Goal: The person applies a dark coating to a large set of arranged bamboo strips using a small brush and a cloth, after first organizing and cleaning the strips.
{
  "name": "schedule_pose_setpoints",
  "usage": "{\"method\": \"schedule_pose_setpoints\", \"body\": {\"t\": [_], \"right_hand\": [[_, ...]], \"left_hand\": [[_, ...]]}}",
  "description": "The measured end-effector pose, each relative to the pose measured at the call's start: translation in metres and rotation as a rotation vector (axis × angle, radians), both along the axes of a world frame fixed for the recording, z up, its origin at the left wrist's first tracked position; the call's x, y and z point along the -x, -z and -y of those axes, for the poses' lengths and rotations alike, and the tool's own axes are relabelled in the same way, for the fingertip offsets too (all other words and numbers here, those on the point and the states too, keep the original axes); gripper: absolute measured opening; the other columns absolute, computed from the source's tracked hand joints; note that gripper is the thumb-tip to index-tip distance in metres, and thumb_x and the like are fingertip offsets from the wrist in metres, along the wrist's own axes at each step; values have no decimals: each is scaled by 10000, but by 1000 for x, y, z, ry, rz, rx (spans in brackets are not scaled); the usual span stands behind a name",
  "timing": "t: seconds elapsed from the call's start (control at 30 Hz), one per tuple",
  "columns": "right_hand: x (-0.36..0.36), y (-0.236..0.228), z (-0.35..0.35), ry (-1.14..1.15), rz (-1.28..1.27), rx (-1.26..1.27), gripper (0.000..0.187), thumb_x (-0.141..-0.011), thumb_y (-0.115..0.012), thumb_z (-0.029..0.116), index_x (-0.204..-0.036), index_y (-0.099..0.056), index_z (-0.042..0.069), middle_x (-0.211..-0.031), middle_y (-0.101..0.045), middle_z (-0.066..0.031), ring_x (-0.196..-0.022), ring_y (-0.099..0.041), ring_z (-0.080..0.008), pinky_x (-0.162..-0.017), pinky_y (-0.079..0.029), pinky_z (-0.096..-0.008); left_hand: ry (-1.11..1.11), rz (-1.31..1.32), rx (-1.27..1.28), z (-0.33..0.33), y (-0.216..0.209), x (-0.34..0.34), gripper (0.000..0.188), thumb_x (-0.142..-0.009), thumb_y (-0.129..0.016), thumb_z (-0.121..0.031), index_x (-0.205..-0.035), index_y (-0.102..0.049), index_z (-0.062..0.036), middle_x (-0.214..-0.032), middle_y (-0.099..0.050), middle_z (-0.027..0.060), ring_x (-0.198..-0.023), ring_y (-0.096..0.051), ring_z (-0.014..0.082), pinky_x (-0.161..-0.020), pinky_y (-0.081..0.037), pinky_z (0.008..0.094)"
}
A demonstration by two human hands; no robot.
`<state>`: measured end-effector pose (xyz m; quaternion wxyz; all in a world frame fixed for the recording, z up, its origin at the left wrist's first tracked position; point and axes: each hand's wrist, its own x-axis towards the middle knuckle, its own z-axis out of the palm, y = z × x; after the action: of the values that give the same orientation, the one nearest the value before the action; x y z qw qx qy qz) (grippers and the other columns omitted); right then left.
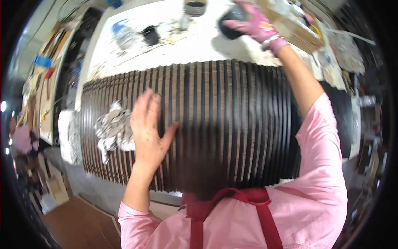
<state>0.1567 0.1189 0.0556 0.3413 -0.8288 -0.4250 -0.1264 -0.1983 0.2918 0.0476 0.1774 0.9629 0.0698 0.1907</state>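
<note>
A large slatted panel of brown wood strips and black grooves lies across in front of me. My left hand, bare and dotted with dark specks, rests on its left part with fingers stretched and thumb apart. Close beside that hand a crumpled, stained white rag lies on the slats. Beyond the panel's far edge, at the upper right, my right hand wears a pink glove. Its fingers are closed round a dark cup, held tilted over the white table; what is inside is hidden.
On the stained white table stand a small black cup and a dark round container. A clear plastic bag lies to their left. A cardboard box sits at the far right, and a white block adjoins the panel's left end.
</note>
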Motion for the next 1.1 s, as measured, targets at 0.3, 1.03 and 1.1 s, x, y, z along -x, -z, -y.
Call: {"method": "schedule_pose_setpoints", "body": {"t": [0.3,1.03,1.1], "right_hand": [[173,-30,-10,-333,-198,9,771,-756,-678,508,-1366,-401,127,-1272,-446,-221,-1165,-485,-392,-922,-462,-449],[158,-22,47,-231,-49,-45,336,-888,-574,354,-1043,-632,61,-912,-642,-110,-839,-646,-277,-783,-514,-396],[207,-31,59,-174,-84,145,329,-858,-568,396,-974,-647,99,-914,-613,-103,-870,-619,-268,-792,-458,-412]], "left_hand": [[-52,46,641,36,13,-75,888,-664,-801,-230,-1350,-308,43,-1289,-465,197,-1180,-498,275,-1003,-386,343],[-62,12,491,45,26,-36,949,-635,-841,-210,-1366,-293,44,-1272,-444,200,-1191,-452,297,-1027,-342,364],[56,21,572,47,32,-33,930,-634,-838,-179,-1361,-303,47,-1276,-446,191,-1175,-477,286,-1015,-367,354]]}}
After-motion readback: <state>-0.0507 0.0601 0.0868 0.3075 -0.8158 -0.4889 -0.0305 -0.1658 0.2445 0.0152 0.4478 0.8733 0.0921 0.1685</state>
